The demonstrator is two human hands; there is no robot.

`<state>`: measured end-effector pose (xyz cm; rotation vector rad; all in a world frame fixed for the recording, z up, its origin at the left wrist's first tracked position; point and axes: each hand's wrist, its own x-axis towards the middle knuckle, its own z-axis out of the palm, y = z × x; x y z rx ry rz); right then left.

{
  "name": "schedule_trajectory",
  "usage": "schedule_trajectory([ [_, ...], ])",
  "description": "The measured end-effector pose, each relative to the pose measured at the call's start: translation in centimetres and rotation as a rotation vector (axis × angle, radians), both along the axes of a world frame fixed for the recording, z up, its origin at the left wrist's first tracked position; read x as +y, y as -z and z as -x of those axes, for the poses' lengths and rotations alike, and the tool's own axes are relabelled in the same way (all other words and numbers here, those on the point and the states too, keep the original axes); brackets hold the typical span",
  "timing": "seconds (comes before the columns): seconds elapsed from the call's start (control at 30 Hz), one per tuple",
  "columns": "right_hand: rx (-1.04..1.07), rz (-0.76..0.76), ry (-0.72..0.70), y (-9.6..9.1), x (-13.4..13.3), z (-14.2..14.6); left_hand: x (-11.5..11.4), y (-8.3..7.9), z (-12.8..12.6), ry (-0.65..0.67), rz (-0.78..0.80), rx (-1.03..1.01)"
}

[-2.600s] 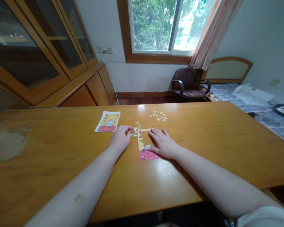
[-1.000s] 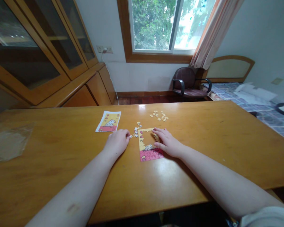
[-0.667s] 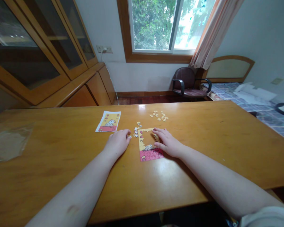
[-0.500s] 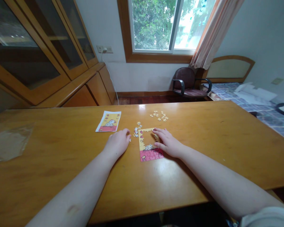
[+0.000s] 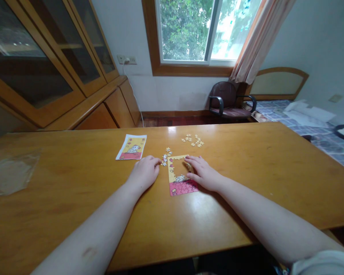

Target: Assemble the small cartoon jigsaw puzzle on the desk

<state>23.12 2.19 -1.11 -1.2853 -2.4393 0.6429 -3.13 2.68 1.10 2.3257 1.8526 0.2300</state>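
– What's the desk (image 5: 232, 214) like?
– Smooth wood, glossy enough to throw a bright patch of light just nearer than the right hand (image 5: 203, 173).
– And the puzzle (image 5: 181, 188) at that hand's fingertips?
– Printed card, by its look. The picture sheet (image 5: 132, 148) just beyond the left hand (image 5: 145, 172) looks like paper; well left of that hand lies clear, creased plastic film (image 5: 11, 173).

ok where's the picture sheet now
In the head view, the picture sheet lies left of centre on the table, just beyond the left hand and left of the partly built puzzle.
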Motion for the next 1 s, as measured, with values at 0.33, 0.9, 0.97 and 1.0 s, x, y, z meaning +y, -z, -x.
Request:
schedule_trajectory([
  [0.33,-0.013,0.002,-0.007,-0.2,0.0,0.2,0.2,0.7,-0.4,-0.033,-0.060,-0.013],
  [0.9,-0.019,-0.021,0.003,-0.2,0.0,0.5,1.1,1.8,-1.3,-0.048,-0.076,0.006],
  [0.97,-0.013,-0.020,0.004,-0.2,0.0,0.4,1.2,1.6,-1.0,-0.064,-0.107,-0.017],
  [1.0,-0.007,-0.021,0.004,-0.1,0.0,0.3,1.3,1.4,-0.8,-0.062,-0.114,-0.031],
])
